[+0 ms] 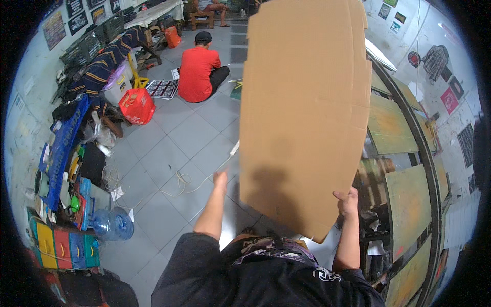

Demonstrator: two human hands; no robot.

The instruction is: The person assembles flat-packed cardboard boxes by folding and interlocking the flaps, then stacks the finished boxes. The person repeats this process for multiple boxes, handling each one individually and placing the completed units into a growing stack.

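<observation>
A large brown cardboard sheet [306,102] stands up in front of me, slightly to the right, with cut, uneven edges and a shadow on its lower part. My right hand [349,200] is closed on its lower right edge, thumb on the face toward me. Left of the sheet, my left hand [220,179] is held out with a visible gap to the cardboard. Its fingers are mostly hidden, so I cannot tell what they do.
A person in a red shirt [198,74] sits on the tiled floor [174,153] ahead. A white cable [197,188] crosses the tiles. Left are a red bag [137,106], a water bottle [113,224] and coloured drawers [64,248]. A rack with greenish panels [409,204] lines the right.
</observation>
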